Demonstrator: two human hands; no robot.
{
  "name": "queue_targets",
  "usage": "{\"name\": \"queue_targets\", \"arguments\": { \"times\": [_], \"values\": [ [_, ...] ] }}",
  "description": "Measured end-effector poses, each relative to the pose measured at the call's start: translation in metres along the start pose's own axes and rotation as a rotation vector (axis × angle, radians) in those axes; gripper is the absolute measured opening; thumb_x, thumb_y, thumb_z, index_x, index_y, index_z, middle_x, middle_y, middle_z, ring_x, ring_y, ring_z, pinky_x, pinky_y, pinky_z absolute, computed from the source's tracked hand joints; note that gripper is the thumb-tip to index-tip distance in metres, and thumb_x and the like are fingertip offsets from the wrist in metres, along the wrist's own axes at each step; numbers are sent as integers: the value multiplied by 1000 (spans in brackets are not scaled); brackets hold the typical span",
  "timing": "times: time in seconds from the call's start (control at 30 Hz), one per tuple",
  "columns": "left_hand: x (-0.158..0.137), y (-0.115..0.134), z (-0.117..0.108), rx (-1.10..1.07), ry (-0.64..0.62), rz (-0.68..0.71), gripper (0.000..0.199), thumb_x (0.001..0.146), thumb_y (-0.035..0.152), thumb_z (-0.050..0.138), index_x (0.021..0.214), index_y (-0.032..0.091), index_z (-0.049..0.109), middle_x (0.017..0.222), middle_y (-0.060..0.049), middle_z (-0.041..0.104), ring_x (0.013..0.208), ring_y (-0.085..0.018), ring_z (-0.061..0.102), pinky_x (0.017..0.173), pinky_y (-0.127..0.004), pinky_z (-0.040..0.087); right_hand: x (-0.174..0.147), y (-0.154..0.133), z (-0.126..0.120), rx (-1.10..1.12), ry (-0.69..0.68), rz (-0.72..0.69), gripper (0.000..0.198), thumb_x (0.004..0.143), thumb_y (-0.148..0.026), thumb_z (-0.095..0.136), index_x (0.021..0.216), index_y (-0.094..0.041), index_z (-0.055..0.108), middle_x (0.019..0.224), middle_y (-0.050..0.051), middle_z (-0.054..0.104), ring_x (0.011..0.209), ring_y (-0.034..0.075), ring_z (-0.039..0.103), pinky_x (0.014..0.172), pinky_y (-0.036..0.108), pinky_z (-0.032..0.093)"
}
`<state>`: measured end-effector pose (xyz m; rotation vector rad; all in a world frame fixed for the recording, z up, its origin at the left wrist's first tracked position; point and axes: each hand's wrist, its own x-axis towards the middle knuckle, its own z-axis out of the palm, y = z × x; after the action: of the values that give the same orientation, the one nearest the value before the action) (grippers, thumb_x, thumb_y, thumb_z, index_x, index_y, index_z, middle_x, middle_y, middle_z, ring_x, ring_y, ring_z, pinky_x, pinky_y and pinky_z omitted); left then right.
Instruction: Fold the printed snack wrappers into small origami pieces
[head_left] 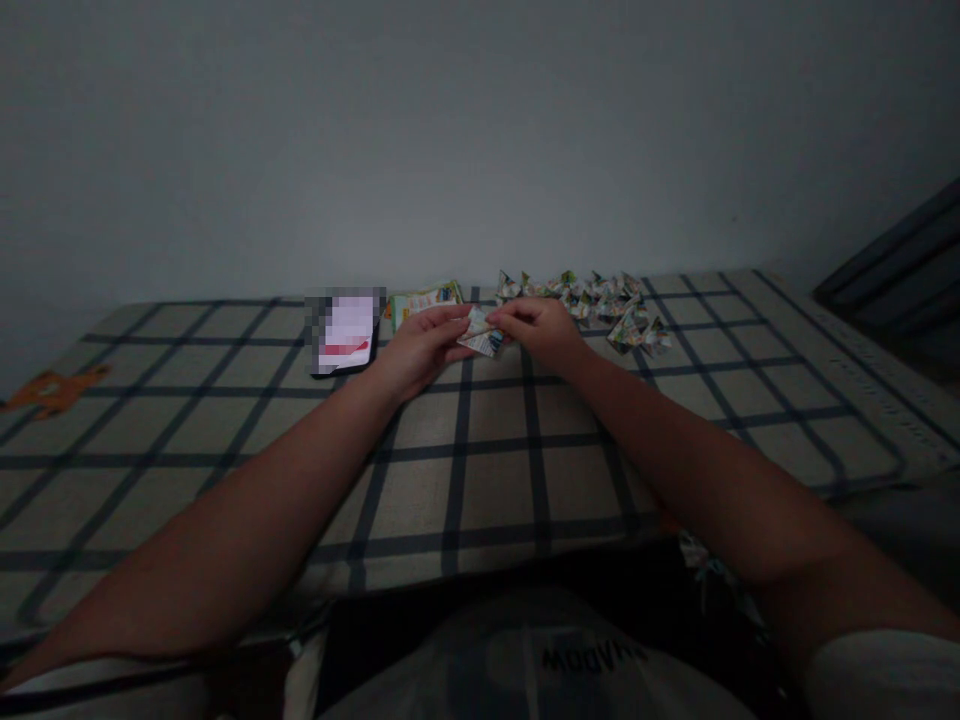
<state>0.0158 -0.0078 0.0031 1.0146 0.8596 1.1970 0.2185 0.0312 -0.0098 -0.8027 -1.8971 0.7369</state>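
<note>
Between my two hands, above the checked tablecloth, is a small piece of folded printed paper (482,335). My left hand (429,345) pinches its left side, thumb on top. The fingertips of my right hand (541,328) are closed on its upper right edge. Just behind my left hand lies a flat stack of green and white printed paper (424,299). Several folded paper pieces with pointed corners (600,290) sit in a cluster behind and to the right of my right hand. Two more folded pieces (637,333) stand nearer, right of that hand.
A phone (346,330) with a lit, partly blurred screen lies left of my left hand. The checked tablecloth (491,480) covers the table, which meets a plain wall (480,140). An orange cartoon figure (56,390) is at the far left. Dark slatted shapes (900,250) stand at right.
</note>
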Motion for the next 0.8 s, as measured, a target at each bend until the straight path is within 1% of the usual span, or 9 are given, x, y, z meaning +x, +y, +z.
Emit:
{"name": "queue_targets", "arguments": {
  "times": [0.13,0.23,0.3,0.37,0.47,0.53,0.6,0.67,0.8],
  "values": [
    [-1,0,2,27,-12,11,14,79,18,81,92,14,77,88,-6,77,77,-14,72,68,-23,60,-1,-6,-2,-106,30,-21,45,87,-58,67,73,-17,72,65,0,64,62,12,53,61,27,39],
    [-1,-3,2,66,-14,45,21,76,25,86,91,15,77,87,-5,77,75,-13,71,69,-23,59,-1,-8,-3,-149,43,-48,44,87,-57,67,71,-17,71,64,0,63,61,12,50,62,28,39],
    [-1,-5,1,118,-19,67,25,72,25,89,91,15,76,85,-4,76,71,-12,69,68,-22,57,0,-9,-3,-153,43,-61,43,87,-56,68,71,-17,72,64,0,63,61,12,50,63,28,39],
    [0,-6,0,167,-22,83,24,72,24,89,90,16,75,82,-4,75,68,-11,67,67,-22,55,0,-10,-2,-143,43,-64,42,86,-56,69,72,-17,72,65,1,64,61,12,51,63,28,41],
    [2,-7,-1,187,2,112,22,74,26,87,89,17,73,79,-2,73,66,-11,65,64,-22,54,-2,-11,1,-86,47,-40,41,84,-57,70,76,-17,72,70,2,67,65,13,55,66,28,45],
    [3,-6,-1,159,22,132,23,74,26,86,89,18,72,80,-1,73,68,-11,66,65,-23,54,-2,-9,3,-10,41,-8,39,82,-57,73,84,-18,74,76,2,70,69,14,60,68,28,49],
    [4,-6,-1,125,20,139,25,73,27,87,88,18,70,82,-1,73,70,-12,67,67,-23,55,-1,-6,6,92,51,30,42,77,-57,77,95,-19,74,84,3,72,74,14,64,71,28,53],
    [4,-6,-1,107,5,145,27,71,28,88,88,18,70,83,-2,73,72,-12,67,69,-23,56,0,-2,8,205,129,79,53,66,-58,85,100,-19,72,87,3,71,77,16,66,69,29,56],
    [5,-7,-2,140,1,147,27,71,28,87,89,18,70,85,-2,74,74,-13,67,71,-24,56,2,3,10,297,71,176,51,64,-60,86,88,-19,70,79,3,70,71,16,65,63,30,57]
  ]
}}
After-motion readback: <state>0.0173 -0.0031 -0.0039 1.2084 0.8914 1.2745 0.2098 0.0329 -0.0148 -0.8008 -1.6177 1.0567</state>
